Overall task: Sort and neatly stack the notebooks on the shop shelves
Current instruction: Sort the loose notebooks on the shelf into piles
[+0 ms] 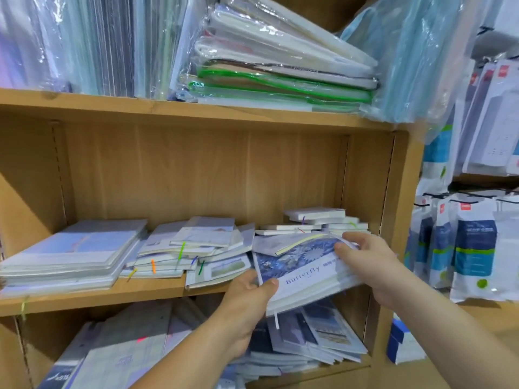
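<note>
Currently my left hand point(247, 296) and right hand point(365, 256) grip opposite ends of the Butterfly notebooks point(303, 272) over the middle shelf's point(112, 297) right front edge. The bundle looks light and slippery, so I'd hold it by the spines.

L hand point(248, 297), R hand point(365, 256): thumb-over grip on same notebook point(304, 276), arms fwd.

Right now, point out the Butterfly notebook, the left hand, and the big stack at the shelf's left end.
Butterfly notebook point(306, 276): head view, cover beside the printed title.
Left hand point(247, 300): head view, back of the hand.
Large notebook stack point(84, 242): head view, top cover.
</note>
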Demonstrator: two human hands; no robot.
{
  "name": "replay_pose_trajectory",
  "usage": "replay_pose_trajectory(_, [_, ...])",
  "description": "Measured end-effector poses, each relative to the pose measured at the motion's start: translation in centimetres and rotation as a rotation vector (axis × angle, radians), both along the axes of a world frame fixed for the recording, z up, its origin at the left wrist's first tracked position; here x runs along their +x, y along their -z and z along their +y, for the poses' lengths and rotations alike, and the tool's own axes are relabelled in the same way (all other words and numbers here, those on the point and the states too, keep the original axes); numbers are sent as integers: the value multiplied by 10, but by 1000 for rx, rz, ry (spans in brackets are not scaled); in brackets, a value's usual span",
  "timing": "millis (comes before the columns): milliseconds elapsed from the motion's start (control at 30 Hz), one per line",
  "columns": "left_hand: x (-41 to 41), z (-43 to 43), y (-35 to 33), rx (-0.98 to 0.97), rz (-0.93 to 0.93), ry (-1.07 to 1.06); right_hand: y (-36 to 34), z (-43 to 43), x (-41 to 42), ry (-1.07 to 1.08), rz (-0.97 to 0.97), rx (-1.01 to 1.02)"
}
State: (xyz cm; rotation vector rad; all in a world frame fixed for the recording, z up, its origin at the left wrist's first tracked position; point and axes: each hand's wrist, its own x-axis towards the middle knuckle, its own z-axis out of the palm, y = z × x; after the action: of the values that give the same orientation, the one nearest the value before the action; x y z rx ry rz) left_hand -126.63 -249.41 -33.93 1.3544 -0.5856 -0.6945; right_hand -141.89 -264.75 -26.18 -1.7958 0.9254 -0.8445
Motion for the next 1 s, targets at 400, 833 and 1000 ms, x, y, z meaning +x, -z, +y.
replay_pose_trajectory(400, [-17,20,-32,-210,-69,136,-87,35,-8,15,-52,-401])
replay_pose_trajectory(833, [-77,-17,-16,-117,-274,342,13,30,-134,295,-323,-159])
replay_pose_trajectory(1000, [-80,-12,-14,-137,-415,435,39,41,-160,463,-396,-237])
